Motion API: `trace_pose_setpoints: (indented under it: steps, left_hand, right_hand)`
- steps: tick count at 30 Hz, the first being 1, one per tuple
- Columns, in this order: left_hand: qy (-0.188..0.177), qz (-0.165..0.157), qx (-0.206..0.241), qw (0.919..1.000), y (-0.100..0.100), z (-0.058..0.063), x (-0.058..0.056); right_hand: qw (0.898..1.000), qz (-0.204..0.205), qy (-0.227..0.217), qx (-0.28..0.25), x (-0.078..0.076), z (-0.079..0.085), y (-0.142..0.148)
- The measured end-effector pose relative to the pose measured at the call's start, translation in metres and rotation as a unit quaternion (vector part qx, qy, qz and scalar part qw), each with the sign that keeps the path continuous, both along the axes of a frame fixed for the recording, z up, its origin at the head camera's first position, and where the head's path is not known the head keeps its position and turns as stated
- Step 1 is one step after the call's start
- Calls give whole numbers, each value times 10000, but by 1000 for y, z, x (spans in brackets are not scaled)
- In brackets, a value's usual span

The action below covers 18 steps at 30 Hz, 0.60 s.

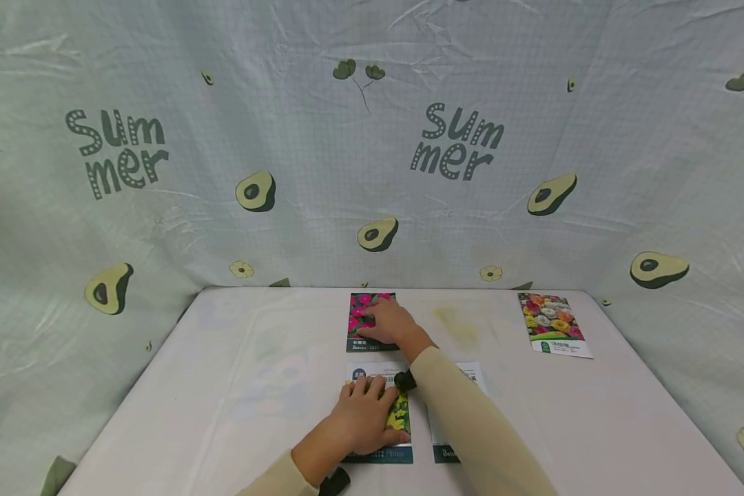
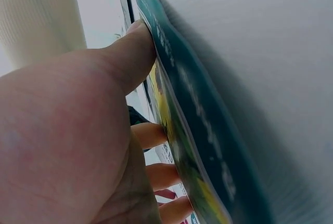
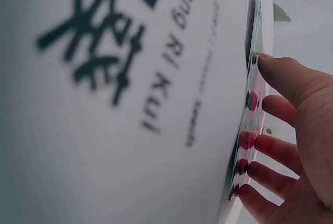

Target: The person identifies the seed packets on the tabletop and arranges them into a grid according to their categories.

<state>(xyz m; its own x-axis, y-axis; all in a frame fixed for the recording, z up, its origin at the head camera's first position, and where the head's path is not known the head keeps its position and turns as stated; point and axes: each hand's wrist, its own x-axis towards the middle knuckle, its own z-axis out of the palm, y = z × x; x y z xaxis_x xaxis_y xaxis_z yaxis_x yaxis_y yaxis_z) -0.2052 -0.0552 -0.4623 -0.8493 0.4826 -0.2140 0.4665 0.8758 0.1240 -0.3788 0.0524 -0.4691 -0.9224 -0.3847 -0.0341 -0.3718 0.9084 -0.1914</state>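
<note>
My left hand (image 1: pixel 362 417) lies spread over a seed packet with yellow flowers (image 1: pixel 399 413) near the front middle of the table. In the left wrist view, its thumb and fingertips rest on the packet's face, and the packet's teal lower edge (image 2: pixel 192 89) bows up a little from the table. Beyond it, my right hand (image 1: pixel 389 322) rests on a seed packet with pink flowers (image 1: pixel 372 345). The right wrist view has those fingertips touching the pink packet's face, with the yellow packet's white header (image 3: pixel 171 78) large in front.
My right forearm partly covers a third packet (image 1: pixel 444 453), right of the yellow one. A packet with multicoloured flowers (image 1: pixel 552 320) lies tilted at the back right. Behind the white table (image 1: pixel 223 386) hangs a pale curtain (image 1: pixel 316 151) printed with avocados.
</note>
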Motion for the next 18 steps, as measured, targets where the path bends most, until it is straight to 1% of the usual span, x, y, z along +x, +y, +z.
trace_pose_setpoints:
  steps: [3, 7, 10, 12, 18]
  left_hand:
    - [0, 4, 18, 10000, 0, 0, 0]
    - [-33, 9, 51, 10000, 1, -1, 1]
    - [-10, 30, 49, 10000, 1, -1, 1]
    - [20, 45, 4, 10000, 1, -1, 1]
    - [43, 84, -32, 10000, 1, 0, 1]
  right_hand:
    - [9997, 168, 87, -134, -2, -2, 4]
    - [9974, 274, 60, -658, -4, -3, 14]
    - [9945, 187, 25, -1026, -4, -4, 22]
    - [9929, 109, 43, -1181, -4, -2, 28]
    - [9877, -90, 36, -1563, 3, 8, 49]
